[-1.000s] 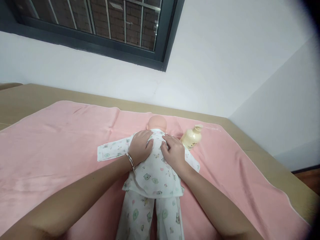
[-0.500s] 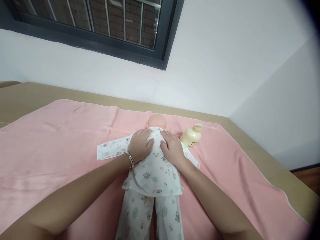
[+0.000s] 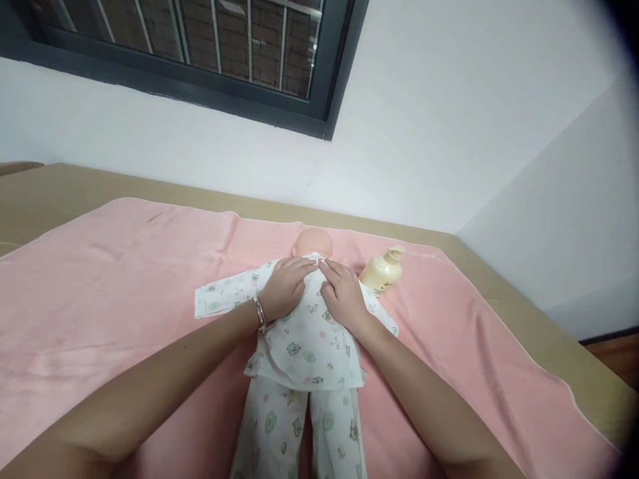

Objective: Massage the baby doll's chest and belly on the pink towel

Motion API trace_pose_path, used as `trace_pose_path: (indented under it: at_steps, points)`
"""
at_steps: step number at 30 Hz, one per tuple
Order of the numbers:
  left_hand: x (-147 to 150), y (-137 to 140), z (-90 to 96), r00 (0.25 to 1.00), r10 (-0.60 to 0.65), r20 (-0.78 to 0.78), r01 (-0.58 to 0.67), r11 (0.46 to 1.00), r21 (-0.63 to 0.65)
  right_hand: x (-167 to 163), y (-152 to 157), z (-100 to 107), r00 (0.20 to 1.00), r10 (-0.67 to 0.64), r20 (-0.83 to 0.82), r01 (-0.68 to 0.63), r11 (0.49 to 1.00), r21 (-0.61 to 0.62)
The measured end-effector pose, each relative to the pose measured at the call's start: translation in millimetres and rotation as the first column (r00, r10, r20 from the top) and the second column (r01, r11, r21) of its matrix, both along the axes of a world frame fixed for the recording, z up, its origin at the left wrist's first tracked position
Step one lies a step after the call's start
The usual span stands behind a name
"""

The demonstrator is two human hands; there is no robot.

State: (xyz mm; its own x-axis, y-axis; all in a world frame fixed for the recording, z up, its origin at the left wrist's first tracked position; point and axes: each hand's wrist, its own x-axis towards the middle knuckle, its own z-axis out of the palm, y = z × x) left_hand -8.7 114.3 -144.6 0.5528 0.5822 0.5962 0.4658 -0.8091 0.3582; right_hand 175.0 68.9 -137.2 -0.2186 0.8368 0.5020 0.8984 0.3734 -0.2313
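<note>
A baby doll (image 3: 313, 242) in a white shirt (image 3: 312, 339) and white trousers (image 3: 272, 422), both printed with small green and pink figures, lies stretched out with its bald head away from me. No face shows. My left hand (image 3: 287, 287), with a silver bangle at the wrist, rests on the left of the doll's upper body. Its fingers reach flat to the middle of the neckline. My right hand (image 3: 343, 293) lies on the other side, fingers extended, their tips close to the left hand's. The shirt's left sleeve (image 3: 227, 294) stretches out sideways.
A pale yellow pump bottle (image 3: 383, 271) stands by the doll's right shoulder. Beneath everything, a pink cloth (image 3: 140, 279) covers much of the wooden table (image 3: 84, 189). Behind are a white wall (image 3: 399, 120) and a dark-framed barred window (image 3: 319, 113).
My left hand has turned, and its fingers have slid right towards the middle of the neckline, near my right fingertips. My right hand has barely moved; the doll and bottle stay put.
</note>
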Motion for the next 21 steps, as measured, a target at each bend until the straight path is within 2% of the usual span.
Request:
trace_pose_path:
  at_steps: [6,10,21]
  points:
    - [1.9,-5.1,-2.5,0.994,0.085,0.071,-0.090,0.993,0.076,-4.2,-4.9,-1.7,0.998,-0.025,-0.063,0.029,0.997,0.074]
    - [2.6,-7.9,-1.5,0.989,0.120,0.085,-0.126,0.989,0.076,-5.0,-7.4,-4.5,0.993,-0.053,-0.109,0.067,0.989,0.130]
    - [1.8,-6.7,-2.5,0.992,0.099,0.076,-0.101,0.994,0.036,-3.5,-6.9,-4.7,0.994,-0.040,-0.105,0.052,0.993,0.110]
